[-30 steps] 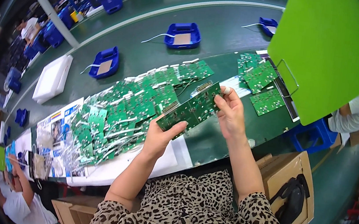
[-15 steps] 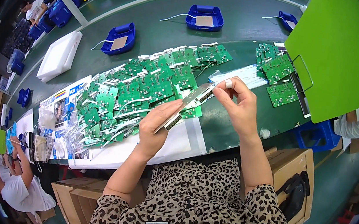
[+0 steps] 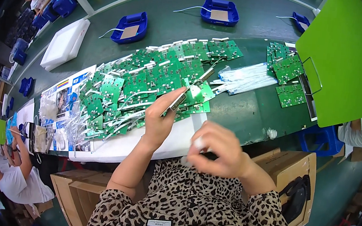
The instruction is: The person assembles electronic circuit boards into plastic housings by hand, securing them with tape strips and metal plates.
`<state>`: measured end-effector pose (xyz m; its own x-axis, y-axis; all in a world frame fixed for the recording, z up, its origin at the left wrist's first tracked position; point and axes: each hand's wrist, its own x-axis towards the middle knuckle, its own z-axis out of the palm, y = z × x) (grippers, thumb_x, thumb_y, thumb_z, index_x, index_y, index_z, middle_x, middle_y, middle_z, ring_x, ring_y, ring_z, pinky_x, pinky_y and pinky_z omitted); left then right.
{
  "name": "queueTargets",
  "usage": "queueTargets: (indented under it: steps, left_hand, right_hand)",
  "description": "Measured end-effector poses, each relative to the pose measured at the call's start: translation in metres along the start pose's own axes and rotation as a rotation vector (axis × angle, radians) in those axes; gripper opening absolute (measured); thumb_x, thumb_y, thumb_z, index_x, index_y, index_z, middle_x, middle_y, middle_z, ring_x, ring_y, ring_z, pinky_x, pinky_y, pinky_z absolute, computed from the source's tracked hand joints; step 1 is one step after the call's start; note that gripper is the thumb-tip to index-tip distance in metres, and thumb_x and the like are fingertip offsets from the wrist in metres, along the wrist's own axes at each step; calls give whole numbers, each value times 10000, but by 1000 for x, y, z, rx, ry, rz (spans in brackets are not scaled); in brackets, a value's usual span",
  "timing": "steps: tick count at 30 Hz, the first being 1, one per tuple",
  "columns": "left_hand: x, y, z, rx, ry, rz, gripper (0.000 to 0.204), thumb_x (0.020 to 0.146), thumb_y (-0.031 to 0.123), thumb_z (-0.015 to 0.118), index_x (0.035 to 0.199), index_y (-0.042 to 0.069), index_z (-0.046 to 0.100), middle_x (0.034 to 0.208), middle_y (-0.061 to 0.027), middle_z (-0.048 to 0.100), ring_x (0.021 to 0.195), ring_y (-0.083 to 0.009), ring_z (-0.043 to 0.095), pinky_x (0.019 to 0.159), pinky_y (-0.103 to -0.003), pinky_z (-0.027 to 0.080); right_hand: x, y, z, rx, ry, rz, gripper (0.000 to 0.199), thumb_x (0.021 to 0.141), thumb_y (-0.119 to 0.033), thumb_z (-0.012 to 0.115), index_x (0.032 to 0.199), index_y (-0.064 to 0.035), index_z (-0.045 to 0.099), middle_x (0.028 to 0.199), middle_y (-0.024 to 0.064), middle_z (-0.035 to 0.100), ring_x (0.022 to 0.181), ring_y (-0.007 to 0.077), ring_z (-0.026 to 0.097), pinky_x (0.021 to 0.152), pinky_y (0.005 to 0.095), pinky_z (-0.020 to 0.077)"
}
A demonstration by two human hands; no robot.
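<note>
Board (image 3: 178, 101) now in left hand (image 3: 159, 121) alone, gripped by fingers, tilted edge-on before board pile (image 3: 160, 75). Right hand (image 3: 221, 151) drawn back from board toward shirt (image 3: 179, 202), blurred; fingers curled, cannot tell if holding anything. Left alone supports board.

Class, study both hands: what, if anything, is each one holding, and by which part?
The left hand holds a circuit board by its near end. Whether the blurred right hand holds anything cannot be told.
</note>
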<state>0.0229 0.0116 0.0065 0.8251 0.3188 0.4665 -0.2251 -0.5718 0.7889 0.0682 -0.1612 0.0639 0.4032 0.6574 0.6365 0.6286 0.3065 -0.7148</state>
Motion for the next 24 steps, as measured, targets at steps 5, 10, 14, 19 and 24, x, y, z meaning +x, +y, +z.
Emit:
queueTargets:
  steps: [5,10,14,19,24]
  left_hand:
    - [4,11,3,22,-19,121,503,641,-182,455,1073,37,591,1052,-130,608,972,-262,587,834,-316,453]
    - [4,13,7,25,-25,176,460,648,-174,469,1046,20,593,1043,-138,607,973,-284,584,843,-341,454]
    - [3,10,6,62,-27,194,446,652,-167,481,1042,18,594,1038,-137,608,970,-288,585,843,-348,455]
    - [4,10,6,101,-19,240,419,665,-148,499,1039,15,594,1032,-138,610,963,-290,587,830,-353,460]
    - [4,8,8,95,-40,240,396,677,-135,502,1036,8,591,1023,-136,612,947,-288,592,817,-348,463]
  right_hand:
    - [-1,27,0,341,369,438,78,779,-54,627,789,-32,552,745,-25,503,610,23,425,528,179,346]
    - [2,40,10,227,353,432,90,772,-72,642,807,-33,568,754,-11,518,598,36,448,514,180,353]
    - [6,37,14,110,409,441,99,762,-64,646,814,-22,572,755,21,533,610,60,497,459,185,358]
    - [4,40,9,12,357,349,112,757,-49,646,817,-16,557,741,27,525,580,61,494,430,199,351]
    - [4,35,7,-263,275,261,108,738,16,621,770,-9,521,713,22,504,554,47,470,439,195,348]
